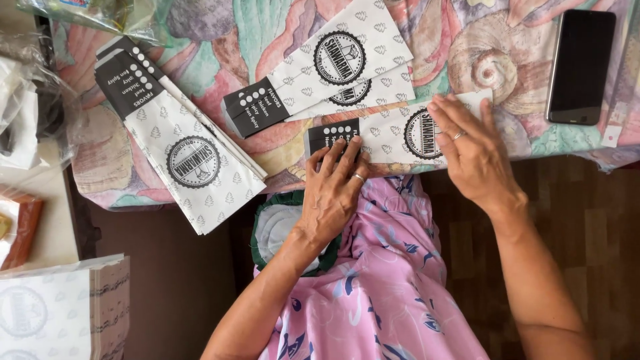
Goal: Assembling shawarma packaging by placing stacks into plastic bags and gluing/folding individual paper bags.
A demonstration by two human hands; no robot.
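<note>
Pink floral cloth (380, 287) covers the lap at the near edge, with a round green-rimmed pad (277, 230) lying on it just left of the left wrist. Left hand (333, 190) lies flat, palm down, fingers slightly spread, their tips pressing the black end of a white paper bag (393, 133) at the table's near edge; a ring sits on one finger. Right hand (470, 150) rests flat on the bag's other end, fingers held close together and stretched toward the round black stamp, also ringed. Neither hand pinches anything; both press the bag down onto the tablecloth (520, 40), which is printed with shells and leaves. Just beyond the bag, two more bags (333, 67) lie overlapped and tilted. Left of them a stack of bags (183, 150) slants over the table edge. Farther right, a dark phone (580, 67) lies face up. Clear plastic wrapping (33, 100) sits at far left.
</note>
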